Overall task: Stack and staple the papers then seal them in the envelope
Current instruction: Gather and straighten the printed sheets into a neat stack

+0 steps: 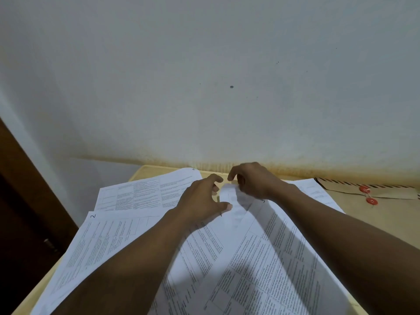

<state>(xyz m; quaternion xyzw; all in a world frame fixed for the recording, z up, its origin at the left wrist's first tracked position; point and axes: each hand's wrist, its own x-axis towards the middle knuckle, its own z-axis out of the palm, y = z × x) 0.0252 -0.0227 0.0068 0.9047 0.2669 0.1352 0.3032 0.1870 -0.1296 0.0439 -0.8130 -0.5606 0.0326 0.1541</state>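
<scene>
Several printed sheets lie fanned out and overlapping on a pale table (141, 172). One sheet (256, 246) in the middle is raised at its far end, where my right hand (252, 180) pinches its top corner. My left hand (202, 198) hovers just left of that corner, fingers loosely curled and spread, thumb tip at the sheet's edge and gripping nothing. A sheet marked "2" (102, 242) lies at the left under my left forearm. Another sheet (147, 192) lies behind it. The brown envelope (386, 212) with two red string buttons lies flat at the far right.
A white wall stands right behind the table. A dark wooden door or cabinet (20, 212) borders the left side. More sheets (313, 189) lie under my right forearm, next to the envelope. No stapler is in view.
</scene>
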